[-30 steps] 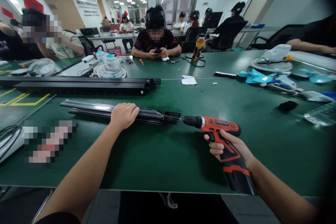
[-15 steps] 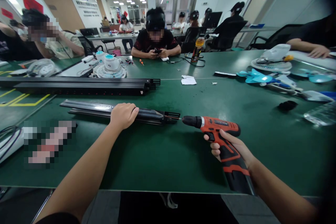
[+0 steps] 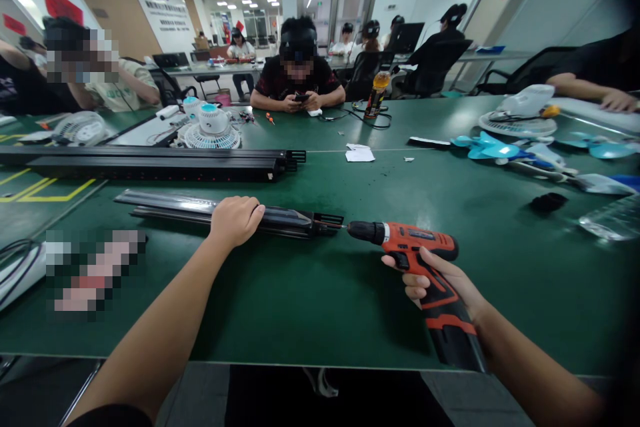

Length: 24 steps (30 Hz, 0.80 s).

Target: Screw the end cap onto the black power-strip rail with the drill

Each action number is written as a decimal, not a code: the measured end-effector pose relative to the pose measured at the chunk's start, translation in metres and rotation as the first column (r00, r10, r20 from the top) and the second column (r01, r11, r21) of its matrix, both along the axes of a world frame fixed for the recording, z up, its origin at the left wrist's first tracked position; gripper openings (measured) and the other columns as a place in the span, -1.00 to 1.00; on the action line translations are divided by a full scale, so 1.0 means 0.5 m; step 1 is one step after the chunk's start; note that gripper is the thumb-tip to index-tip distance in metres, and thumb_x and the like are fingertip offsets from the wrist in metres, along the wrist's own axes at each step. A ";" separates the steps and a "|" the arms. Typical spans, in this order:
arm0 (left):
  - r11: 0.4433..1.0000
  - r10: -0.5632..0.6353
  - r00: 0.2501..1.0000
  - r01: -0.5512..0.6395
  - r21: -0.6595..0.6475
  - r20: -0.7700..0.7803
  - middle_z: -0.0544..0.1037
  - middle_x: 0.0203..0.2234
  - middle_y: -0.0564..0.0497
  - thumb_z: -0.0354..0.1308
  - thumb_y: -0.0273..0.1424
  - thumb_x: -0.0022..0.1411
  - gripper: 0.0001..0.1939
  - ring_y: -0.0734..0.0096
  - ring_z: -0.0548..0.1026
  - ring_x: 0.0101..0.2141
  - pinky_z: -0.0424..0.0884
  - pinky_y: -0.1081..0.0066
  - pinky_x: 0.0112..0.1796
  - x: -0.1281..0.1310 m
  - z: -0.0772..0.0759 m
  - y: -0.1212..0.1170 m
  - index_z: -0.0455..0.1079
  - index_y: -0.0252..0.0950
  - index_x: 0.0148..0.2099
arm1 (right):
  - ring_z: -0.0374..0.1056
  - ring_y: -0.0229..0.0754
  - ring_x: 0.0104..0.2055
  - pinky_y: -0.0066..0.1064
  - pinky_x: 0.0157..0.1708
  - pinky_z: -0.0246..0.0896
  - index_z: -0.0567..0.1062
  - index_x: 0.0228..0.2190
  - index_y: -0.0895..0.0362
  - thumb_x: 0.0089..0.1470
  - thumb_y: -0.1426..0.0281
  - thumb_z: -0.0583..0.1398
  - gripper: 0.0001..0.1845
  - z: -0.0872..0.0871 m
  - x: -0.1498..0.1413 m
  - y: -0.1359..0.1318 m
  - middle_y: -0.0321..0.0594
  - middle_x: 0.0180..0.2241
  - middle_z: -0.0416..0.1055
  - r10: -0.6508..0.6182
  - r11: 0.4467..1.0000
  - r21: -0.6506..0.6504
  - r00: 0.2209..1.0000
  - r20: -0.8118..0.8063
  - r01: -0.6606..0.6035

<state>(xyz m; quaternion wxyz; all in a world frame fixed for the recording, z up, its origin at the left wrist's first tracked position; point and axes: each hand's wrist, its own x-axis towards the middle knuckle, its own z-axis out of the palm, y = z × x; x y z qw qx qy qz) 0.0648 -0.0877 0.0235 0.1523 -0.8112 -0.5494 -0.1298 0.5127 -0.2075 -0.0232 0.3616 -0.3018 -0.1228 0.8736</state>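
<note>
My left hand (image 3: 236,220) is wrapped over a black, glossy long profile (image 3: 287,220) that lies on the green table (image 3: 310,300). The profile's right end has a slotted black end piece (image 3: 329,223). In my right hand (image 3: 440,273) is an orange and black cordless drill (image 3: 423,240), held by its grip and pointing left. Its chuck (image 3: 364,231) is level with the profile's end, and the thin bit tip is at or very near that end piece. My right index finger reaches out past the trigger.
Further long black profiles (image 3: 165,165) lie behind on the left. Fan parts (image 3: 210,127) stand beyond them, and light-blue fan blades (image 3: 485,145) lie at the right. A drink bottle (image 3: 377,95) stands near a person (image 3: 299,70) across the table. White paper (image 3: 359,153) lies mid-table.
My right index finger has stretched outward, off the drill's trigger. The drill, the profile and my left hand stay almost where they were.
</note>
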 end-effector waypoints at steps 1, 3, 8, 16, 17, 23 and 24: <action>1.000 0.001 1.000 -0.001 0.001 0.001 0.59 -0.43 -0.10 -0.22 -0.18 0.52 -0.49 0.13 0.50 -0.36 0.22 0.20 -0.30 0.000 -0.001 0.000 0.47 -0.23 -0.29 | 0.27 -0.28 -0.50 -0.53 -0.50 0.28 0.59 0.05 0.27 0.20 0.12 0.36 -0.45 0.001 0.000 0.000 -0.30 -0.57 0.34 0.006 1.000 0.004 1.000 -0.008 -0.006; 1.000 0.004 1.000 -0.004 0.003 0.001 0.59 -0.43 -0.10 -0.22 -0.18 0.52 -0.49 0.14 0.50 -0.37 0.22 0.20 -0.31 -0.001 -0.001 0.001 0.47 -0.24 -0.29 | 0.27 -0.29 -0.50 -0.54 -0.50 0.27 0.58 0.09 0.26 0.20 0.12 0.37 -0.43 0.005 -0.002 0.000 -0.30 -0.57 0.34 0.011 1.000 0.005 1.000 -0.018 -0.011; 1.000 0.004 1.000 -0.005 -0.002 -0.016 0.59 -0.42 -0.10 -0.23 -0.17 0.52 -0.49 0.13 0.51 -0.36 0.22 0.19 -0.30 -0.001 0.001 -0.001 0.48 -0.24 -0.27 | 0.28 -0.30 -0.50 -0.55 -0.49 0.31 0.60 0.07 0.27 0.15 0.17 0.41 -0.44 0.017 -0.009 -0.004 -0.31 -0.57 0.35 0.001 1.000 -0.011 0.999 -0.039 -0.001; 1.000 0.002 1.000 -0.001 0.006 -0.020 0.60 -0.42 -0.09 -0.23 -0.17 0.52 -0.48 0.15 0.51 -0.36 0.25 0.20 -0.30 -0.001 0.000 0.001 0.48 -0.23 -0.28 | 0.26 -0.31 -0.51 -0.56 -0.50 0.29 0.58 0.09 0.30 0.15 0.11 0.40 -0.37 0.016 -0.007 -0.004 -0.31 -0.57 0.32 -0.008 0.999 0.034 1.000 0.020 0.007; 1.000 0.000 1.000 0.000 0.005 -0.017 0.60 -0.42 -0.09 -0.23 -0.17 0.52 -0.48 0.15 0.51 -0.36 0.25 0.20 -0.30 -0.002 -0.001 0.002 0.48 -0.23 -0.28 | 0.25 -0.31 -0.51 -0.56 -0.50 0.28 0.56 0.11 0.32 0.15 0.11 0.39 -0.35 0.016 -0.006 -0.004 -0.30 -0.56 0.32 -0.005 0.999 0.044 0.999 0.033 0.004; 1.000 -0.006 1.000 0.006 0.002 0.004 0.59 -0.43 -0.11 -0.23 -0.17 0.52 -0.48 0.12 0.50 -0.36 0.25 0.19 -0.30 -0.002 -0.001 0.002 0.49 -0.24 -0.28 | 0.26 -0.28 -0.50 -0.53 -0.49 0.30 0.55 0.14 0.28 0.18 0.13 0.37 -0.37 0.016 -0.006 -0.004 -0.29 -0.56 0.34 -0.013 0.999 0.047 0.999 0.046 0.011; 1.000 -0.004 1.000 0.004 0.001 -0.001 0.59 -0.43 -0.11 -0.23 -0.17 0.52 -0.48 0.13 0.50 -0.36 0.24 0.19 -0.30 -0.002 -0.001 0.002 0.48 -0.24 -0.28 | 0.26 -0.28 -0.50 -0.53 -0.49 0.30 0.56 0.12 0.29 0.17 0.14 0.38 -0.38 0.017 -0.007 -0.005 -0.29 -0.57 0.34 -0.019 0.999 0.039 0.999 0.037 0.018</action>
